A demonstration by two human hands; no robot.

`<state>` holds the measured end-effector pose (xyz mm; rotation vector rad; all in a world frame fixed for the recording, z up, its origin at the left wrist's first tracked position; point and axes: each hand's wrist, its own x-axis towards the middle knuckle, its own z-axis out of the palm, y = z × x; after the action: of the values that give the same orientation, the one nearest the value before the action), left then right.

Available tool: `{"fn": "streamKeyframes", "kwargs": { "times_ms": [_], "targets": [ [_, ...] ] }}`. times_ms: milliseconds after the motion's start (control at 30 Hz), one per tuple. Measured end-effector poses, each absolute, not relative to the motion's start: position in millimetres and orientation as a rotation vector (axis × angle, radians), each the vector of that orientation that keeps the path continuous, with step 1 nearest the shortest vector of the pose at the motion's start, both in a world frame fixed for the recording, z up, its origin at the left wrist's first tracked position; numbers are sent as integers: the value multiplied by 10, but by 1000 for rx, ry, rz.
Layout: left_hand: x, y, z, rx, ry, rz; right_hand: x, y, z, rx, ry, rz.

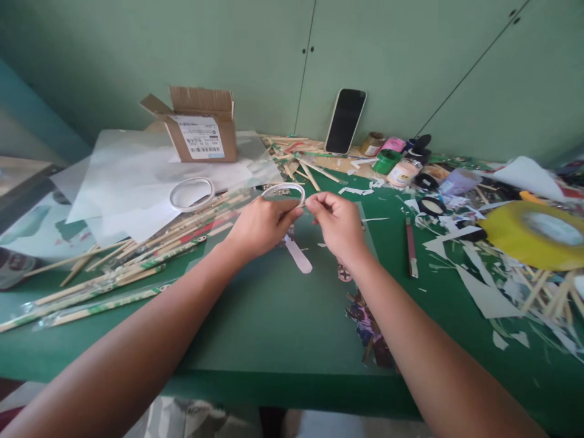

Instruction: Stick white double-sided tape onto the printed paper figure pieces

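Note:
My left hand (259,224) grips a thin white roll of tape (292,186), held upright above the table. Close beside it, my right hand (338,224) is closed in a pinch at the roll's right side. Whatever lies between those fingertips is too small to make out. Below the hands, a pale flat strip with a rounded end (298,255) lies on a translucent sheet (255,328). Near my right forearm are a small patterned cutout (344,272) and dark purple cutout pieces (365,322), partly hidden by the arm.
Wrapped chopsticks (137,267) and another white tape roll (192,194) lie left. An open cardboard box (203,131) and a propped phone (345,120) stand behind. At right are a craft knife (411,248), paint jars (404,173), paper scraps (483,283) and a wide yellow tape roll (506,231).

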<state>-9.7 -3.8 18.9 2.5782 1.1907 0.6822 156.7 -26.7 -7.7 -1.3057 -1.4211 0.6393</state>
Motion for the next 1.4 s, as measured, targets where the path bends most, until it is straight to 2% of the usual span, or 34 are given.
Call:
{"fn": "streamKeyframes", "kwargs": {
  "times_ms": [400, 533, 667, 800, 900, 1067, 1400],
  "targets": [
    [-81, -70, 241, 2439, 1099, 778, 1549, -279, -64, -1281, -1398, 602],
    [-161, -12, 256, 2481, 1195, 783, 1802, -207, -48, -1273, -1193, 523],
    [-270, 63, 219, 2746, 1339, 622, 2124, -240, 73, -1198, -1089, 436],
    [-304, 81, 156, 2850, 1456, 503, 2185, -392, 144, -1299, -1233, 437],
    [-289, 63, 187, 2812, 1245, 513, 2107, -491, 116, -1412, -1399, 597],
    [-244, -71, 296, 2750, 642, 154, 1962, -536, 76, -1523, -1570, 782],
    [-118, -514, 306, 3046, 840, -83, 1941, -513, 82, -1550, -1701, 736]
  ]
}}
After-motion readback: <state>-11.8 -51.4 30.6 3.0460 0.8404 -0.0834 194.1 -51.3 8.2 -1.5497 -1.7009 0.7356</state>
